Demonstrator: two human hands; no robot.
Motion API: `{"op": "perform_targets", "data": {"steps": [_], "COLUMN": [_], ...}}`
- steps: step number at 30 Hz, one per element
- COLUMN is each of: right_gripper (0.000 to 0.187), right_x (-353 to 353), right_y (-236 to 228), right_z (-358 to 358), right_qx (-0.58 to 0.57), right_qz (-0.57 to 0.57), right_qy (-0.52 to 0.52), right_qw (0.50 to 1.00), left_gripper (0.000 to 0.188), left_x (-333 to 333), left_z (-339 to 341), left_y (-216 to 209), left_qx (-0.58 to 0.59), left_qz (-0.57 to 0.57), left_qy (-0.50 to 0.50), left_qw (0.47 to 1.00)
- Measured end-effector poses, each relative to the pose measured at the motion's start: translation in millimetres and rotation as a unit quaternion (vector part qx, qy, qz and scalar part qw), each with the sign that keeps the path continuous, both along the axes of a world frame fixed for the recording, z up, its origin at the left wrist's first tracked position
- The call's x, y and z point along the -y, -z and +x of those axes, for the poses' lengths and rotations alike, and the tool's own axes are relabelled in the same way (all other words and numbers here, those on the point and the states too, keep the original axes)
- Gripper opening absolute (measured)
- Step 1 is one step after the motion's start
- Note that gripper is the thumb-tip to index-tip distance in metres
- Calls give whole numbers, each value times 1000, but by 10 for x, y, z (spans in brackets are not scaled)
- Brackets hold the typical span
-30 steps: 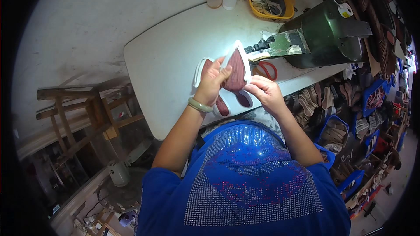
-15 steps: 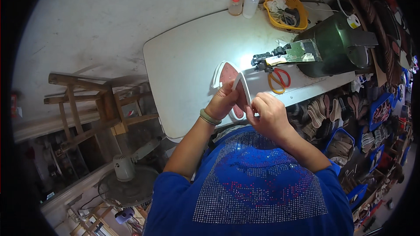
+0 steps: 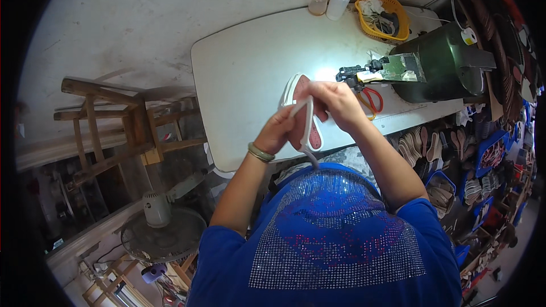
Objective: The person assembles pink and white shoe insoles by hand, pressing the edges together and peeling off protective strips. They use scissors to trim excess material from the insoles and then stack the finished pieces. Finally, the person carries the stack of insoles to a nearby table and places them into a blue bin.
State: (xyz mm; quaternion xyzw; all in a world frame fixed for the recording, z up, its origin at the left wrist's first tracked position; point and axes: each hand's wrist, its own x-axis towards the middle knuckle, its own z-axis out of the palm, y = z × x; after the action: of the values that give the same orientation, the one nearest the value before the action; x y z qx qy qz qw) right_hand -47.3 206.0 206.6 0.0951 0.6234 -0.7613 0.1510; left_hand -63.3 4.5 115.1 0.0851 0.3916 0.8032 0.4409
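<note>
My left hand (image 3: 275, 129) is closed on a reddish shoe insole (image 3: 298, 132) with a white edge, held tilted above the table. At its upper end is my right hand (image 3: 340, 102), fingers bent and pinched together; what is between them is hidden by the hand and slight blur. A thin pale strip (image 3: 310, 156) hangs down from the lower end of the held piece. Under my hands, more white-edged reddish insoles (image 3: 315, 138) lie on the white table (image 3: 244, 68), partly covered.
To the right stand a green machine (image 3: 438, 65) with a black head (image 3: 355, 74) and red-and-yellow handled scissors (image 3: 372, 101). Two bottles (image 3: 339, 3) and a yellow basket (image 3: 384, 16) sit at the back. A wooden stool (image 3: 133, 119) and fan (image 3: 159, 219) stand left.
My right hand has moved from the lower right side of the held insole up to its upper end. A pale strip now dangles below it. The whole view has shifted slightly.
</note>
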Motion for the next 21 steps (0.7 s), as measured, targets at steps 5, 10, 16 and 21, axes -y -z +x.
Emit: {"op": "perform_targets", "data": {"steps": [5,10,16,21], "right_gripper": [25,33,23,18], "right_x": [-105,77,99,132], "right_y": [947,1714,1752,1812], "right_z": [132,444,461,459], "right_qx": [85,129,117,137], "right_qz": [39,196,32,-15], "right_qy": [121,135,174,162], "right_qw": [988,963,977,977], "left_gripper": [39,44,22,20], "left_x": [391,534,-3,-361], "left_z": [-468,-781,38,420], "left_y": [404,1027,881,993], "left_qx": [-17,-341,-263,-157], "left_qz": [-170,-570,-477,-395], "left_qy": [-264,-328,-217,-236], "left_qw": [949,671,810,874]}}
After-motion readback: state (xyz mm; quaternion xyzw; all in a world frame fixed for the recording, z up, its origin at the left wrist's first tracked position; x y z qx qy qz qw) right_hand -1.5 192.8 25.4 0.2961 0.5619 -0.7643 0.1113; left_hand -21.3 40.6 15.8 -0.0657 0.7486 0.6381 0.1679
